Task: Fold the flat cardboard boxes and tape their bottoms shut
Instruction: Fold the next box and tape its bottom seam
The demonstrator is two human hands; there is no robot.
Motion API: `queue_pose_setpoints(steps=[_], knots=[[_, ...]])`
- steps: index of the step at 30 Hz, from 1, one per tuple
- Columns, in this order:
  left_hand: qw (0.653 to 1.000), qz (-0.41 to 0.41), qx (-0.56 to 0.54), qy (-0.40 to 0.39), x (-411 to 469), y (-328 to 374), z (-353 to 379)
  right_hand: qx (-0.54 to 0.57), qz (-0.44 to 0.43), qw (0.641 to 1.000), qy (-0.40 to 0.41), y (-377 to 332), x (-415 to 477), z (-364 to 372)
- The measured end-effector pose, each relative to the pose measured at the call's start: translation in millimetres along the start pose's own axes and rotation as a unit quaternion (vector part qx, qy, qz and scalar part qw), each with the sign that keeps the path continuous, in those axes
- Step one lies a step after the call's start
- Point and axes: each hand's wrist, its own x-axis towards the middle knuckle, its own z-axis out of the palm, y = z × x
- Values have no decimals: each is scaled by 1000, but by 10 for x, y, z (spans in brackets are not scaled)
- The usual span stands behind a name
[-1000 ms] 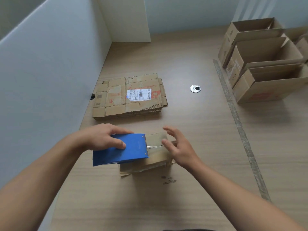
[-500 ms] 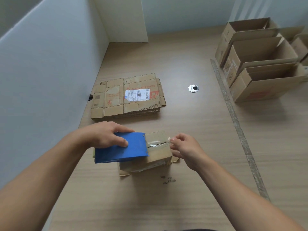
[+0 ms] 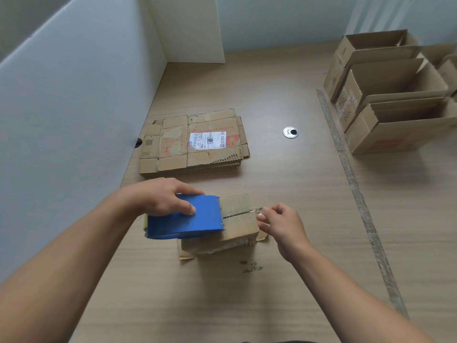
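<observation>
A small folded cardboard box (image 3: 237,226) stands on the wooden table with its closed flaps facing up. My left hand (image 3: 160,199) grips a blue tape dispenser (image 3: 185,217) that sits over the box's left half. A strip of clear tape (image 3: 243,212) runs from the dispenser across the flap seam to the box's right edge. There my right hand (image 3: 282,220) pinches the tape's free end between thumb and fingers. A stack of flat cardboard boxes (image 3: 195,142) lies farther back, against the left wall.
Three open folded boxes (image 3: 395,95) stand in a row at the back right. A tape line (image 3: 353,184) runs down the table on the right. A round metal grommet (image 3: 290,132) sits mid-table. A white partition wall (image 3: 61,120) bounds the left side.
My right hand went from flat on the box to pinching the tape end and drew it rightward over the box edge. The left hand and dispenser barely moved.
</observation>
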Motion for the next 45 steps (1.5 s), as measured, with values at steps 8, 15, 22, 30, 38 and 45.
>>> queue_pose_setpoints(steps=[8, 15, 22, 30, 38, 45], knots=[[1000, -2, -9, -4, -15, 13, -8, -5, 54, 998, 9, 73, 113, 49], [1000, 1, -2, 1, -17, 35, -11, -260, -48, 964, -24, 10, 76, -15], [1000, 5, 12, 0, 11, 43, -23, -490, -426, 710, -271, -193, 162, -116], [999, 21, -44, 3, -70, -128, -1, -446, -438, 705, -336, -162, 428, -50], [990, 46, -132, -2, -201, -300, -104, -441, -444, 701, -343, -86, 467, -64], [990, 39, -130, -33, -224, -374, -138, -455, -477, 677, -328, -8, 513, -72]])
